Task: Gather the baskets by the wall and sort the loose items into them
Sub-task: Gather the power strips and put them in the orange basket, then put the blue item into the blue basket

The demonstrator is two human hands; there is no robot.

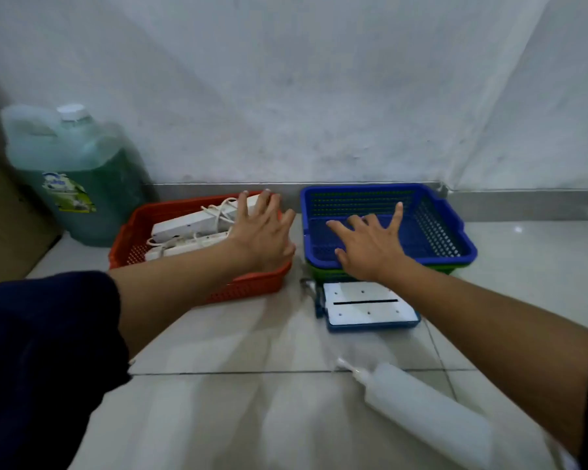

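A single wide-angle view is taken from the head, aimed forward and down at the tiled floor point(245, 351) where it meets the wall point(286, 96). Both forearms are seen reaching away from the lens, and everything is framed at close range.

Colours along the wall

Orange mesh basket point(252, 290) with white power strips point(190, 225); blue mesh basket point(435, 228) stacked on a green one point(323, 273); jug point(72, 171) of green liquid, white cap; white bottle point(421, 412); pale glossy floor tiles point(252, 418); dark navy sleeve point(41, 361).
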